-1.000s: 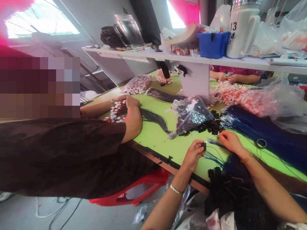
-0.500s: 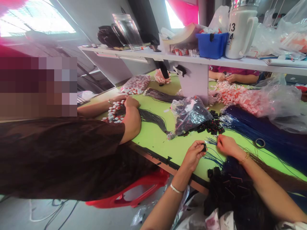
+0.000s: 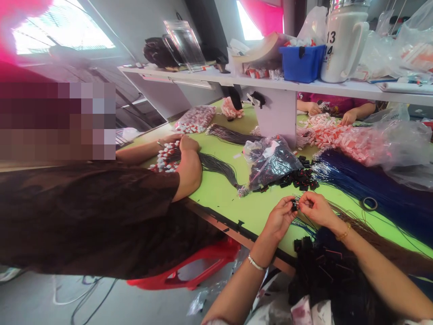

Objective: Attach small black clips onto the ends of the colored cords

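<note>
My left hand point(image 3: 280, 219) pinches a small black connector housing point(image 3: 294, 206) between thumb and fingers, just over the table's near edge. Against its right side, my right hand point(image 3: 317, 209) is closed with thumb and forefinger on what looks like a thin wire; its tip is hidden by the fingers. Blue wires point(image 3: 302, 224) run below the two hands. A heap of black housings point(image 3: 324, 266) lies close to my body under the right forearm. Beyond the hands, more loose black housings point(image 3: 302, 178) spill beside a clear bag of dark parts point(image 3: 270, 164).
Dark blue wire bundles point(image 3: 375, 194) with a tape ring point(image 3: 369, 204) lie to the right, near orange-and-white parts point(image 3: 348, 137). At left, a co-worker's arms point(image 3: 189, 167) surround grey wires with white-red ends. A shelf point(image 3: 250, 81) carries a blue bin point(image 3: 301, 63) and a mug point(image 3: 343, 45).
My right hand has moved left, up against the housing in my left hand. Across the table, another person's hands have moved apart. The view has shifted slightly.
</note>
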### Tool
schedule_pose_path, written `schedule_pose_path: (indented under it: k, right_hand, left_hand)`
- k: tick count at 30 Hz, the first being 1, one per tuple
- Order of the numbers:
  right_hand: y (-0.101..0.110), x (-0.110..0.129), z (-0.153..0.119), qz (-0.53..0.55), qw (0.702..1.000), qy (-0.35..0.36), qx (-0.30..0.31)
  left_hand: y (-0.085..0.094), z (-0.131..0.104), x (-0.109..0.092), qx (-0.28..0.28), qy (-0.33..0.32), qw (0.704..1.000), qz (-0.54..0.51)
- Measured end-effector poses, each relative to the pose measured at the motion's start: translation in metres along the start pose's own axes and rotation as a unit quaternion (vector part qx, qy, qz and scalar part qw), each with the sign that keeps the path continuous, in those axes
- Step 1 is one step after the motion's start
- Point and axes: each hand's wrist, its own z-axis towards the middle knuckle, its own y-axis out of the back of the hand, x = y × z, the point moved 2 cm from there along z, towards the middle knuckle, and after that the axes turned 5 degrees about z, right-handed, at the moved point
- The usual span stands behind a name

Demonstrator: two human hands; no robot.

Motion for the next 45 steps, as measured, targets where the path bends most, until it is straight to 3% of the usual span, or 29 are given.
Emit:
schedule_pose_path:
  k: [15, 25, 31, 35, 38, 41, 43, 45]
  right_hand:
    - [0.001, 0.011, -0.006, -0.131, 0.985, 0.109, -0.003]
    - [-0.004, 0.006, -0.009, -0.253, 0.947, 0.19, 0.046]
    - [-0.004, 0.004, -0.007, -0.204, 0.968, 0.134, 0.06]
    - [-0.01, 0.005, -0.008, -0.222, 0.966, 0.121, 0.055]
    - [-0.002, 0.001, -0.004, -0.2, 0.972, 0.099, 0.073]
    - [0.023, -0.012, 0.007, -0.202, 0.979, 0.013, 0.023]
    - [0.041, -0.025, 0.014, -0.273, 0.959, -0.073, -0.034]
    - [0.05, -0.038, 0.019, -0.33, 0.933, -0.134, -0.043]
  left_hand:
    - [0.006, 0.001, 0.001, 0.017, 0.023, 1.0, 0.006]
    - [0.004, 0.002, 0.008, -0.021, 0.002, 0.999, 0.043]
    - [0.002, 0.0, 0.009, -0.049, -0.024, 0.997, 0.053]
    - [0.003, -0.002, 0.011, -0.059, -0.028, 0.995, 0.073]
    - [0.004, -0.002, 0.011, -0.072, -0.024, 0.993, 0.087]
    - [0.005, -0.002, 0.008, -0.071, -0.014, 0.992, 0.106]
    - [0.005, -0.001, 0.006, -0.067, -0.006, 0.991, 0.115]
    - [0.005, -0.001, 0.005, -0.06, 0.003, 0.991, 0.118]
